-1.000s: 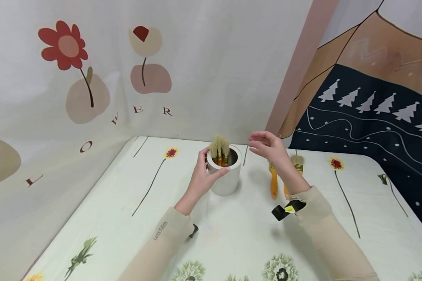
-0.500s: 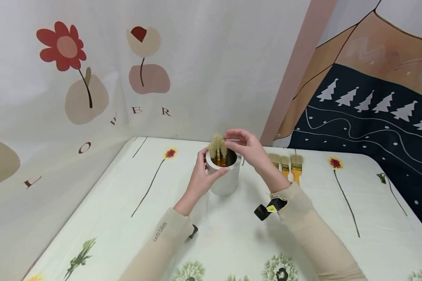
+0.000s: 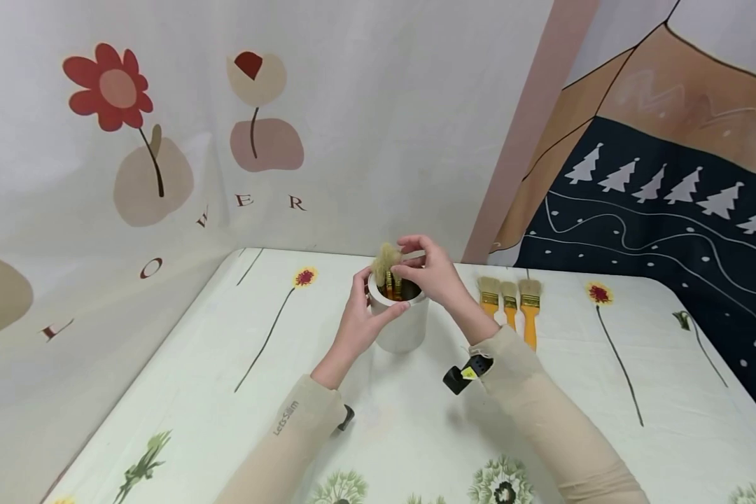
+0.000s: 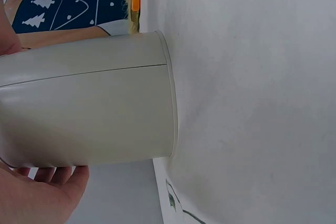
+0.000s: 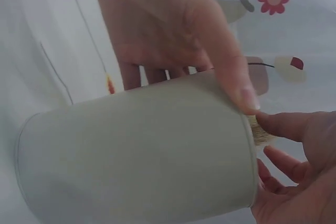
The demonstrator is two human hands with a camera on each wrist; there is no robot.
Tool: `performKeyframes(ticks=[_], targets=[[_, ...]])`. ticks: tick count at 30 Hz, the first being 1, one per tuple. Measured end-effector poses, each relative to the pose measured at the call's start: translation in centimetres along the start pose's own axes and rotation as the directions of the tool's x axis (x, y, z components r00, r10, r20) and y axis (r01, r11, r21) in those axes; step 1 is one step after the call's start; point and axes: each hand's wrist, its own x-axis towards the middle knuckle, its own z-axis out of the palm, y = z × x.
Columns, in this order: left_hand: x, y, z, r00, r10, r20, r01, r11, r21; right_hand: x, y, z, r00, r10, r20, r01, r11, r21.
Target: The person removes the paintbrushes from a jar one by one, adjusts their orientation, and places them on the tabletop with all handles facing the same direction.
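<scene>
A white cylindrical holder (image 3: 404, 329) stands upright on the table, and several paintbrushes (image 3: 386, 260) stick out of it with bristles up. My left hand (image 3: 358, 318) grips the holder round its left side, thumb near the front rim. In the left wrist view its fingers curl against the holder wall (image 4: 89, 108). My right hand (image 3: 433, 274) is at the rim, thumb and fingers pinching a paintbrush by its bristles. The right wrist view shows the thumb against pale bristles (image 5: 261, 132); the handles are hidden inside.
Three flat paintbrushes with orange handles lie in a row right of the holder: a left one (image 3: 488, 288), a narrower middle one (image 3: 509, 295) and a right one (image 3: 530, 297). A white flower-printed cloth (image 3: 378, 448) covers the table. Printed curtains (image 3: 378, 140) hang behind it.
My right hand has moved left from over the loose brushes to the holder and taken hold of a paintbrush there. My left hand keeps its grip on the holder.
</scene>
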Motion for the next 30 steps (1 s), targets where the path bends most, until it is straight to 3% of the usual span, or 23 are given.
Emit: performKeyframes(ticks=[12, 30], targets=[[-0.08, -0.08, -0.05, 0.999, 0.037, -0.002, -0.037, 0.999, -0.007, -0.01, 0.26, 0.74, 1.000, -0.020, -0.020, 0.017, 0.992, -0.128], [-0.14, -0.07, -0.02, 1.000, 0.020, -0.005, -0.020, 0.999, -0.030, -0.40, -0.06, 0.29, 0.993, -0.075, -0.087, 0.070, 0.995, -0.064]])
